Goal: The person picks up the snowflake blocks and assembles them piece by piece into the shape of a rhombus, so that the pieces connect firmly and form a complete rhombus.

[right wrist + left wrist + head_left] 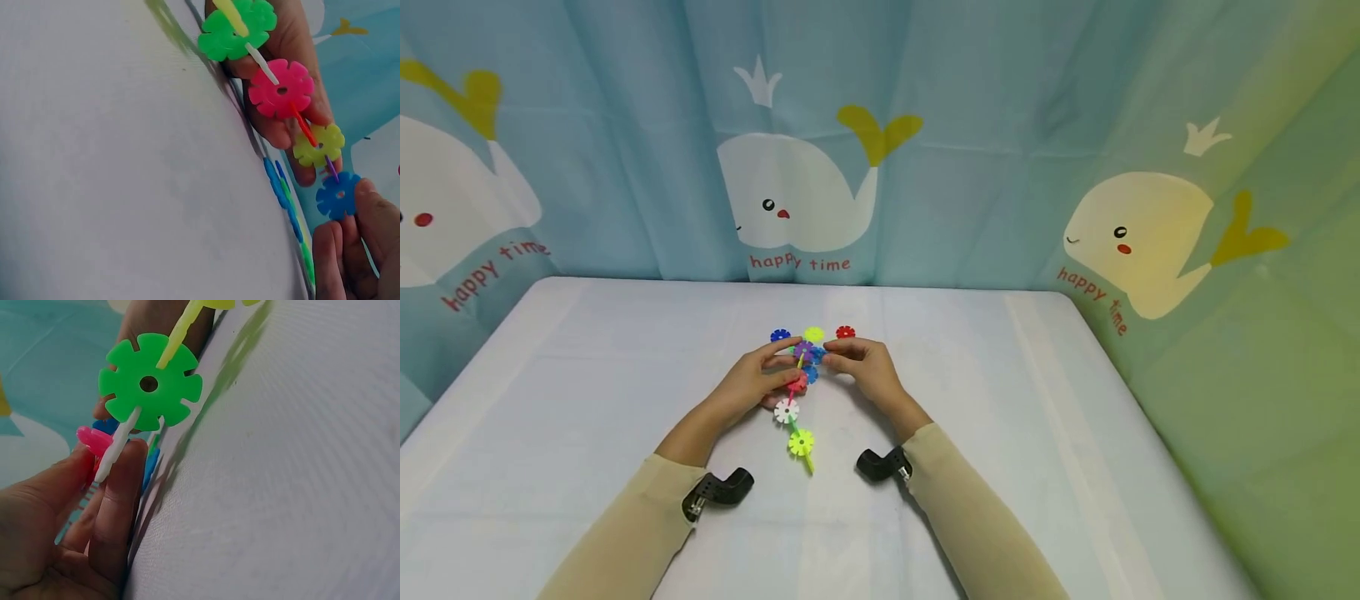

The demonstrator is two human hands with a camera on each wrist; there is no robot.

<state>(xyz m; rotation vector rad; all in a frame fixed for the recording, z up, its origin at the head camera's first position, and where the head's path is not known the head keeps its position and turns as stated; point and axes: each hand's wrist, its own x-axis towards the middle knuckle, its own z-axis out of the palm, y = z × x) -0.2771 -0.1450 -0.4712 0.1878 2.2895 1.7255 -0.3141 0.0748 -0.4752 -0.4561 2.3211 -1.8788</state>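
A chain of interlocked plastic snowflake discs hangs between both hands in the head view. My left hand (747, 385) holds it near the pink disc (265, 97), fingers behind and thumb in front. Its near end, with a white disc (780, 414) and a yellow-green disc (796, 447), stretches toward me. At the far end, my right hand (871, 373) pinches a blue disc (329, 201) between thumb and fingers. That disc joins a purple disc (802, 347), seen edge-on in the right wrist view beside a yellow disc (303, 152). A green disc (119, 381) shows large in the left wrist view.
Loose discs lie on the white tabletop (1000, 467) beyond my hands: a dark blue disc (780, 335), a yellow disc (814, 333) and a red disc (846, 332). Another blue disc (811, 375) lies between the hands. A whale-print curtain (970, 208) rises behind the table.
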